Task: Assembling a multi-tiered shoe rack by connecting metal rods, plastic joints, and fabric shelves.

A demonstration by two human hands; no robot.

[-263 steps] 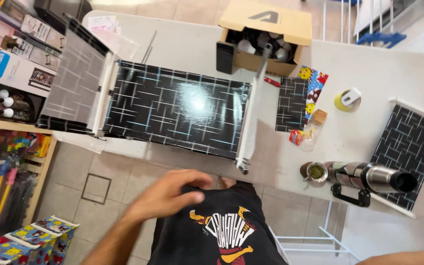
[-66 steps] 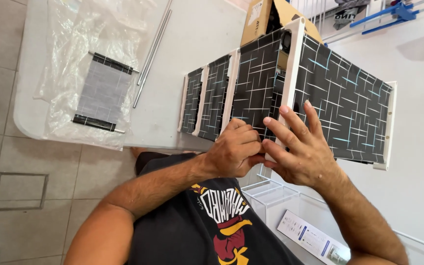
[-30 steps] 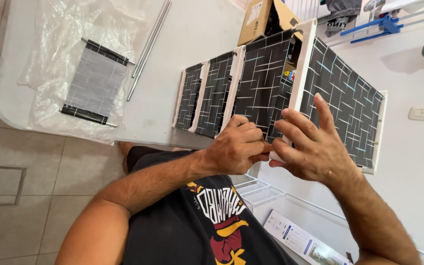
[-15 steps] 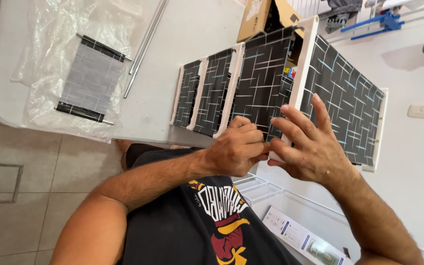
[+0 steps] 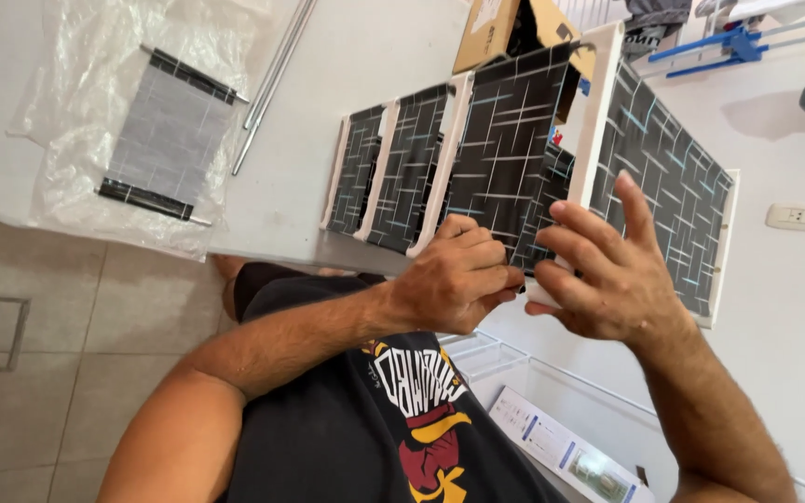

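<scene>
Panels: black patterned set with white frames, standing at desk near edge.
Left hand: curled, pinching panel's lower edge.
Right hand: open, fingers spread against frame.
Progress: several panels joined; grey panel on plastic unused.

I take this for a room in a home, used as a makeshift craft or assembly corner. I see a white folding table standing on a plain tiled floor, not a workbench. A white painted wall carries an ordinary household wall socket. Beside it, a clothes drying rack holds blue pegs and hanging garments, which speaks for domestic use. An open cardboard box sits on the table, with crumpled plastic wrapping spread over one end. White wire shelving stands low against the wall. I see no machines or shop fittings.
</scene>
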